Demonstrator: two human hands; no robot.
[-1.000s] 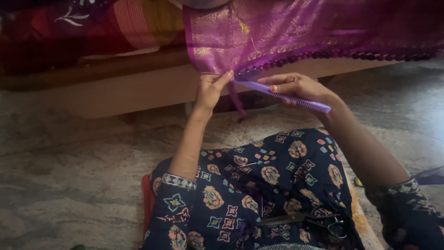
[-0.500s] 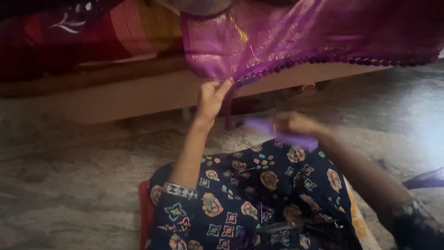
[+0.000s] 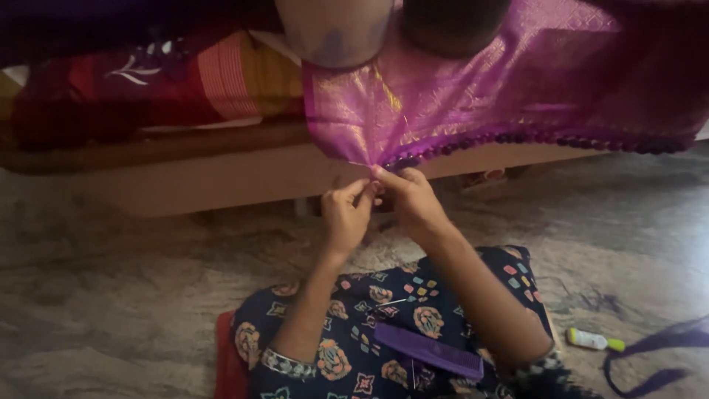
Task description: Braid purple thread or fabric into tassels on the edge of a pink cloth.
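- Over at the left, a heap of folded cloths in red, orange and dark stripes lies on the low wooden bed, untouched.
- The person sits on the stone floor facing the bed, legs covered by a dark flower-printed garment.
- The left hand is raised to the bottom edge of the purple cloth, its fingers pinched nearly shut on what looks like a thread or tassel end at that edge; just what it pinches is too small to tell.
- The right hand meets it there, fingertips closed on the same spot of hem, the two hands touching.
- The purple cloth hangs over the side of the bed, weighted on top by two round vessels.
- A row of small dark knotted tassels already runs along the hem rightward from the hands; I judge that stretch done, while the short corner to the left of the hands looks bare and is left to work.
- A purple comb rests in the lap, well apart from both hands.
- On the floor to the right lie a small white tube and a loose purple strand.
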